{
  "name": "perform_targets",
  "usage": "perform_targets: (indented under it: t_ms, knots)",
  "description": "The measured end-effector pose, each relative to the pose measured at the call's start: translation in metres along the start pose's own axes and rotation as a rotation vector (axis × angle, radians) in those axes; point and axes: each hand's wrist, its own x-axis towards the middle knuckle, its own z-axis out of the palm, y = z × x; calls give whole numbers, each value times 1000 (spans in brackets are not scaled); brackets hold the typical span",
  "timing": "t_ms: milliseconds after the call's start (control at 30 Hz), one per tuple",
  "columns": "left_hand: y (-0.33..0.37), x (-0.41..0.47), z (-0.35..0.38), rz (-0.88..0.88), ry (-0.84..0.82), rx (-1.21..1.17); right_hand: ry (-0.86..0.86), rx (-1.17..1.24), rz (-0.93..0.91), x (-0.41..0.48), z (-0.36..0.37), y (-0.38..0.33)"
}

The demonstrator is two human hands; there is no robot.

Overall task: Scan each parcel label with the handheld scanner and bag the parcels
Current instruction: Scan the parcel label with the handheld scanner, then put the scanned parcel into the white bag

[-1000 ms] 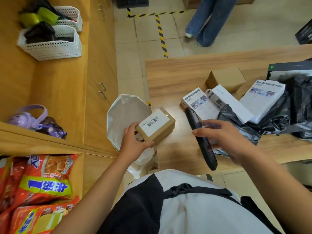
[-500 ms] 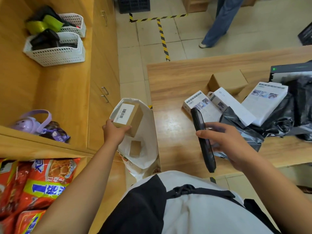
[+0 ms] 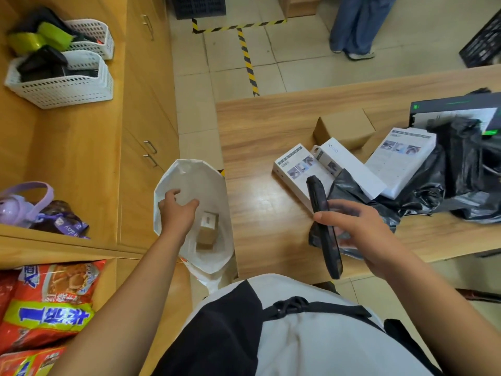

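Left hand [image 3: 177, 213]: empty, fingers spread over the white bag [image 3: 189, 175], at nine o'clock of table.
Bagged parcels [image 3: 208, 230]: lie at bag bottom.
Right hand [image 3: 360, 232]: grips the scanner [image 3: 324, 229], ready for white boxes [image 3: 349, 164] at one o'clock.

Empty left hand [image 3: 176, 213] over white bag [image 3: 189, 175]

Even, bright indoor light, apparently from overhead; no hard shadows. Soft glare patch on the wooden table [image 3: 260, 202] at centre, just toward 3 o'clock. Sheen on black plastic bags [image 3: 439, 185] at 3 o'clock. Inside of white bag [image 3: 195, 177] bright, nearly washed out. Slight motion blur on left hand [image 3: 176, 213]; right hand [image 3: 360, 234] a little soft. Wide-angle bending strong at edges: cabinet lines curve at 9–11 o'clock, table edge bows at 2 o'clock. Snack packs [image 3: 46, 308] at 8 o'clock stretched.
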Motion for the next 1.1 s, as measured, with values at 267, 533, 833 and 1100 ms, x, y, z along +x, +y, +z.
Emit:
perform_targets:
  t_ms: [267, 533, 833, 1100]
  knots:
    - [61, -68, 73, 166, -222, -82, 52, 67, 15, 5, -75, 16]
    - [88, -138, 159, 80, -578, -4, 51, 142, 47, -2, -157, 37]
    - [82, -173, 196, -21, -538, -90, -38, 122, 58, 6, -208, 49]
    - [81, -185, 204, -72, -459, -120, -133, 89, 44, 8, -236, 49]
